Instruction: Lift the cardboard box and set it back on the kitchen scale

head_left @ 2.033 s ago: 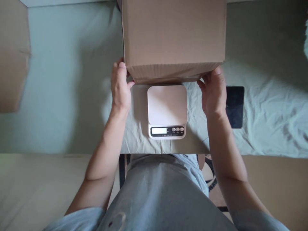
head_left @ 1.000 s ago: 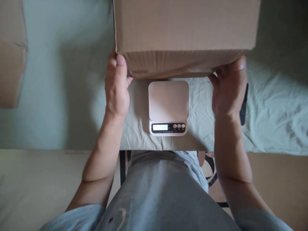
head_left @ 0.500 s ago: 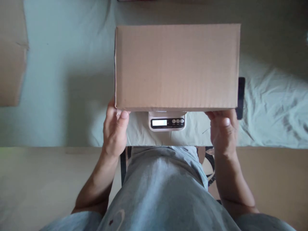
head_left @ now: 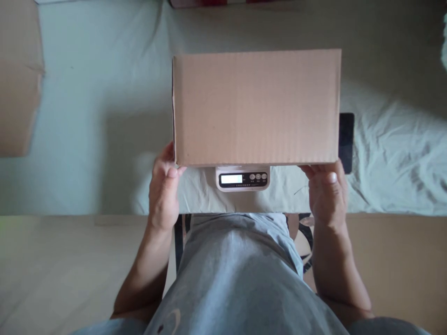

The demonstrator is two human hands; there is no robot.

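Note:
A closed brown cardboard box [head_left: 256, 107] is held level over a white digital scale [head_left: 243, 187]. Only the front of the scale shows, with its lit display and several buttons; the rest is hidden under the box. My left hand [head_left: 164, 190] grips the box's near left corner, fingers beneath and thumb in front. At the near right corner my right hand [head_left: 326, 193] does the same, its fingers partly hidden below the edge. Whether the box touches the scale's plate cannot be seen.
A pale green cloth [head_left: 77, 107] covers the table, with its near edge in front of me. A dark phone [head_left: 347, 142] lies right of the box, partly covered by it. Brown cardboard [head_left: 17, 93] lies at the far left. Something dark red [head_left: 209, 2] shows at the back edge.
The box looks smaller and its front edge sits a little nearer the scale's display, as if lowered. Both hands have moved with it and keep their hold.

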